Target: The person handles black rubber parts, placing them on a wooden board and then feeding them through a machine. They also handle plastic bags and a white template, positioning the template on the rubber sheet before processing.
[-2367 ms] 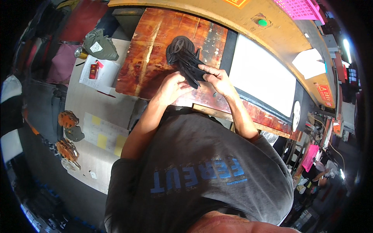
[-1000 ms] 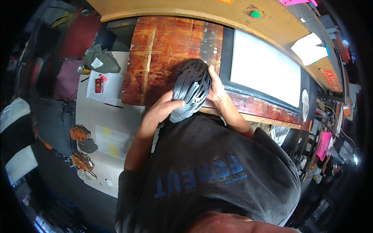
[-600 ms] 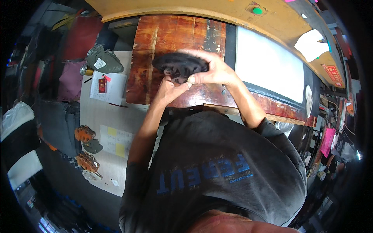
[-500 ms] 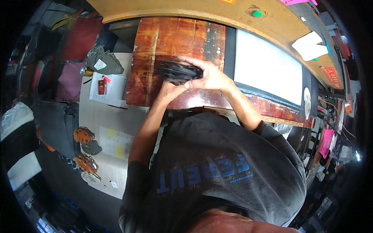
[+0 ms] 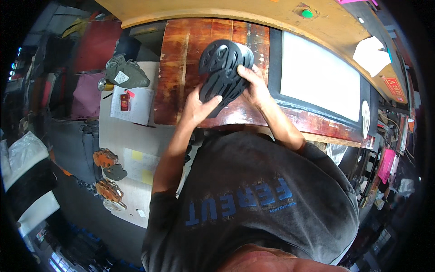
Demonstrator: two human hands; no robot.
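Both my hands hold a stack of black sole-shaped pieces [image 5: 222,84] with cut-out openings, raised over the reddish-brown wooden board [image 5: 174,59]. My left hand [image 5: 198,108] grips the narrow, near end, its thumb lying on top. My right hand [image 5: 257,88] clasps the right side, thumb pressed on the upper face and fingers behind, mostly hidden. The layered edges of the stack show at its far right, and its wide rounded end points away from me.
A yellow machine beam [image 5: 217,10] with a green button [image 5: 307,13] crosses the far side. To the right lies a white panel [image 5: 319,77]. The left table [image 5: 136,136] bears a notebook [image 5: 142,106], a red box [image 5: 125,102], a dark green cloth bundle [image 5: 131,75] and orange cut-out pieces [image 5: 105,157].
The stack, seen edge-on and blurred before, is now tilted up with its broad face showing. My left hand has shifted to its near end, my right hand to its right side.
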